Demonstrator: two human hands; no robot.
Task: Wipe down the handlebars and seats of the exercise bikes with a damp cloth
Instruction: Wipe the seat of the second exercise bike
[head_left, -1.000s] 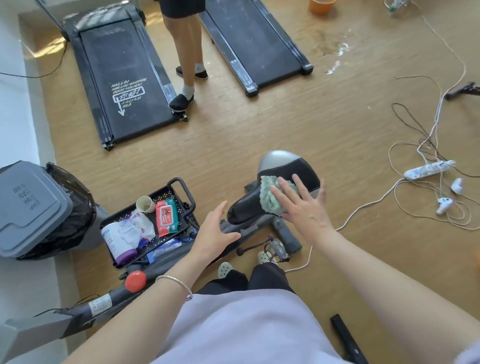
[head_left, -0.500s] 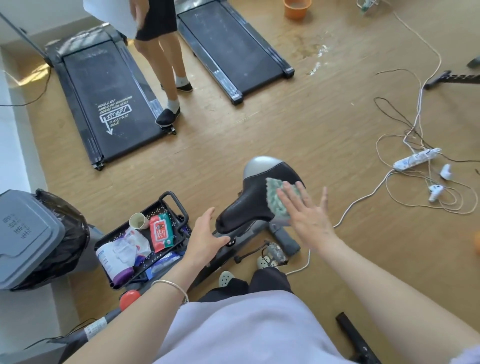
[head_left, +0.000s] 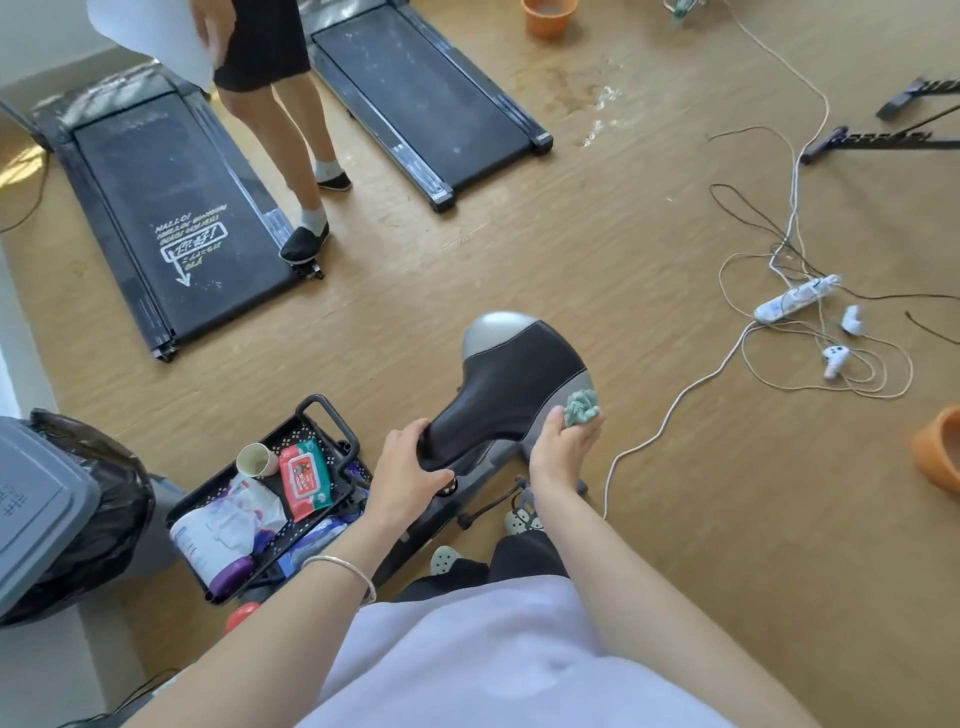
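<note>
Now L grip (head_left: 402, 470) clamped on seat (head_left: 514, 374) nose; R grip (head_left: 563, 447) clamped on cloth (head_left: 582, 408) (touching seat's rt side).

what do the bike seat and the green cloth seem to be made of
The seat looks like vinyl or faux leather, black with grey panels: smooth, slightly shiny, with a pale seam line between the colours. Real leather cannot be ruled out. The green cloth looks like microfibre or terry: matte, nubby, and bunched softly in the right hand.
</note>
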